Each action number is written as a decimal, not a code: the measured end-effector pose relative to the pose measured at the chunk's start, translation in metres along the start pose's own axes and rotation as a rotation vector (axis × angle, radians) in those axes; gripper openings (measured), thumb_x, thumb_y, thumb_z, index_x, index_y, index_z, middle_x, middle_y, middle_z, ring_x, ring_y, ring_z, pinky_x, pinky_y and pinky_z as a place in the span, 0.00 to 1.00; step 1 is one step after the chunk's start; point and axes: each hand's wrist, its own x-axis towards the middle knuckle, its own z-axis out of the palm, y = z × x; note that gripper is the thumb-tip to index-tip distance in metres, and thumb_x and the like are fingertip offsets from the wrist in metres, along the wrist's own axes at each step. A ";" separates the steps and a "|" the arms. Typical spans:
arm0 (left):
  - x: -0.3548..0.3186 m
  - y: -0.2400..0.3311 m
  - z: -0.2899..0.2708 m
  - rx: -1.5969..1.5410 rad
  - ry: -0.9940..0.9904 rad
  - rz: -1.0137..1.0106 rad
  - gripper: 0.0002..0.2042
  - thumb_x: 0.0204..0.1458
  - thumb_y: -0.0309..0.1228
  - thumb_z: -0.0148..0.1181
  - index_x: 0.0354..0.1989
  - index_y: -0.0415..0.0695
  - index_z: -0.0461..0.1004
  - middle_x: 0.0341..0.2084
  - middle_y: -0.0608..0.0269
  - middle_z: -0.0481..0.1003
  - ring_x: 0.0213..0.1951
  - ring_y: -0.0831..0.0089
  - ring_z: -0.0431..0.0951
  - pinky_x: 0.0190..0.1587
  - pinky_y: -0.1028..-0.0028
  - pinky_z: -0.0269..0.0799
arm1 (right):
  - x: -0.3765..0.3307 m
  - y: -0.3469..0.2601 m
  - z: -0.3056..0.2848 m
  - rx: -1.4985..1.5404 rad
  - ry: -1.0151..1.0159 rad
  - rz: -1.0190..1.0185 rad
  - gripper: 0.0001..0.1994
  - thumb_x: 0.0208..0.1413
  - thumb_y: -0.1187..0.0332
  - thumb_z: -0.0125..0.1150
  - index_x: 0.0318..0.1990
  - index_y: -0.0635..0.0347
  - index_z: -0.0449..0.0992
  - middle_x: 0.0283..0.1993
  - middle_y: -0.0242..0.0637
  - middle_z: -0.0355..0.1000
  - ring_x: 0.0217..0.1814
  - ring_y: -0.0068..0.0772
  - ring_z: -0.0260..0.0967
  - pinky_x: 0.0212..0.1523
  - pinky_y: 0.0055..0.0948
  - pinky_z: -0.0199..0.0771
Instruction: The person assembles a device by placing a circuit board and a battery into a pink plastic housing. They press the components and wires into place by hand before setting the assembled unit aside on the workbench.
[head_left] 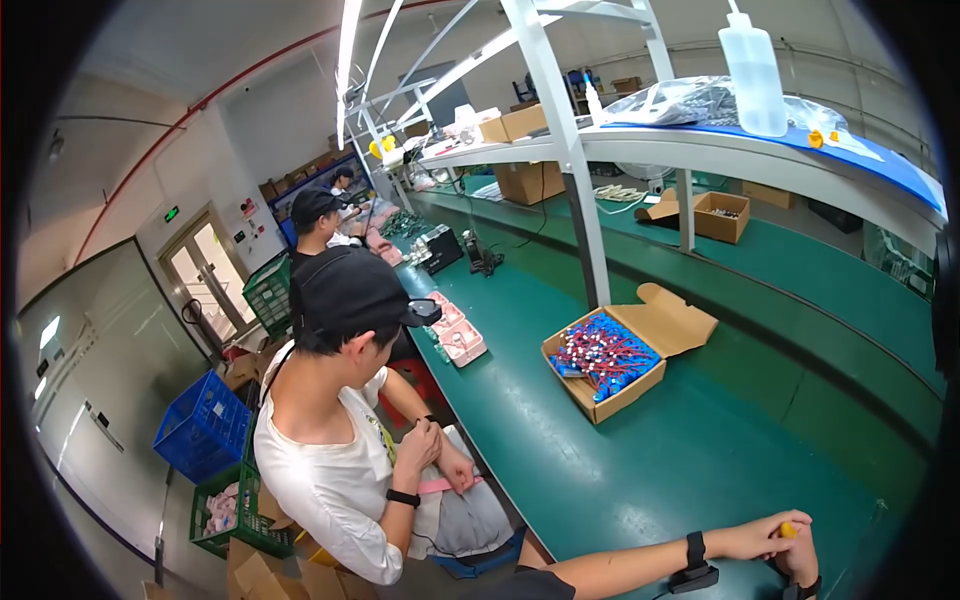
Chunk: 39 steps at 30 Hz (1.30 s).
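At the lower right, over the green table (500, 420), my left hand (752, 540) and my right hand (802, 556) are brought together. A small yellow thing (788, 529) shows among my fingers; its kind is not clear. My left fingers are curled around it, with my right hand closed against them. Whatever else lies between the hands is hidden. Further left stands an open cardboard box (628, 393), filled with blue parts that have red and white wires.
Pink trays (461, 342) lie near the table's left edge, beside a seated co-worker (335, 440). A shelf post (570, 170) rises behind the box. The shelf above carries a clear squeeze bottle (755, 85). Blue and green crates (205, 425) stand on the floor at left.
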 end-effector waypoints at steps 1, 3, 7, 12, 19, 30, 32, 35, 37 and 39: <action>0.001 -0.009 0.004 -0.003 0.011 0.030 0.21 0.73 0.42 0.47 0.69 0.47 0.63 0.53 0.64 0.71 0.30 0.80 0.69 0.37 0.77 0.74 | -0.003 0.008 -0.007 -0.052 0.028 0.010 0.22 0.68 0.51 0.59 0.28 0.61 0.71 0.20 0.34 0.68 0.19 0.29 0.68 0.20 0.29 0.69; 0.003 -0.016 0.001 0.002 0.051 0.095 0.21 0.74 0.42 0.46 0.69 0.47 0.63 0.63 0.63 0.65 0.30 0.79 0.69 0.38 0.77 0.74 | 0.001 -0.001 0.004 -0.017 0.016 -0.026 0.22 0.67 0.52 0.59 0.27 0.61 0.71 0.20 0.35 0.68 0.19 0.29 0.68 0.20 0.29 0.69; 0.006 -0.020 -0.012 -0.090 -0.040 0.014 0.20 0.74 0.41 0.45 0.70 0.48 0.63 0.72 0.63 0.54 0.31 0.78 0.70 0.39 0.76 0.74 | -0.002 -0.009 0.013 0.073 0.021 -0.090 0.23 0.66 0.52 0.59 0.25 0.61 0.71 0.19 0.35 0.68 0.18 0.29 0.68 0.18 0.27 0.67; 0.010 -0.022 -0.009 -0.115 -0.065 0.016 0.19 0.74 0.40 0.45 0.67 0.47 0.65 0.71 0.62 0.56 0.31 0.78 0.71 0.38 0.75 0.74 | -0.008 -0.015 0.010 0.053 0.014 -0.032 0.24 0.67 0.49 0.58 0.27 0.62 0.72 0.20 0.35 0.69 0.19 0.28 0.68 0.20 0.26 0.67; 0.006 -0.013 -0.008 -0.224 -0.011 -0.016 0.13 0.70 0.37 0.53 0.56 0.44 0.69 0.67 0.59 0.62 0.33 0.77 0.74 0.36 0.75 0.75 | -0.017 -0.047 0.019 -0.148 0.008 0.096 0.28 0.70 0.44 0.52 0.32 0.63 0.74 0.26 0.35 0.72 0.27 0.27 0.70 0.28 0.26 0.69; -0.007 0.013 -0.002 0.180 0.172 0.299 0.16 0.50 0.26 0.69 0.47 0.43 0.75 0.50 0.55 0.71 0.37 0.70 0.76 0.39 0.71 0.75 | -0.001 -0.051 0.031 -0.182 0.005 0.023 0.24 0.67 0.49 0.57 0.27 0.62 0.72 0.21 0.33 0.70 0.21 0.24 0.68 0.21 0.24 0.66; -0.005 0.010 -0.001 0.262 0.238 0.410 0.15 0.48 0.26 0.70 0.45 0.42 0.76 0.49 0.55 0.71 0.38 0.69 0.76 0.40 0.70 0.74 | -0.002 -0.048 0.034 -0.182 -0.006 -0.009 0.23 0.66 0.51 0.58 0.25 0.62 0.72 0.19 0.33 0.69 0.19 0.24 0.67 0.19 0.24 0.65; -0.003 0.003 -0.001 0.537 0.445 0.570 0.14 0.45 0.27 0.72 0.41 0.42 0.78 0.42 0.56 0.69 0.39 0.65 0.73 0.43 0.68 0.71 | 0.001 -0.052 0.039 -0.222 0.016 -0.028 0.22 0.65 0.52 0.59 0.25 0.62 0.72 0.18 0.31 0.69 0.18 0.22 0.67 0.18 0.23 0.64; -0.007 0.008 0.002 0.483 0.425 0.491 0.14 0.44 0.27 0.73 0.40 0.42 0.79 0.39 0.58 0.68 0.38 0.65 0.72 0.43 0.68 0.71 | 0.000 -0.058 0.045 -0.296 0.080 -0.037 0.21 0.65 0.53 0.60 0.25 0.61 0.74 0.19 0.29 0.69 0.18 0.19 0.66 0.18 0.22 0.62; -0.012 0.022 0.003 0.390 0.378 0.339 0.15 0.43 0.28 0.74 0.39 0.42 0.80 0.33 0.60 0.66 0.37 0.63 0.69 0.43 0.68 0.69 | -0.002 -0.066 0.051 -0.256 0.074 -0.002 0.20 0.64 0.55 0.60 0.26 0.62 0.75 0.19 0.29 0.70 0.18 0.19 0.67 0.18 0.21 0.62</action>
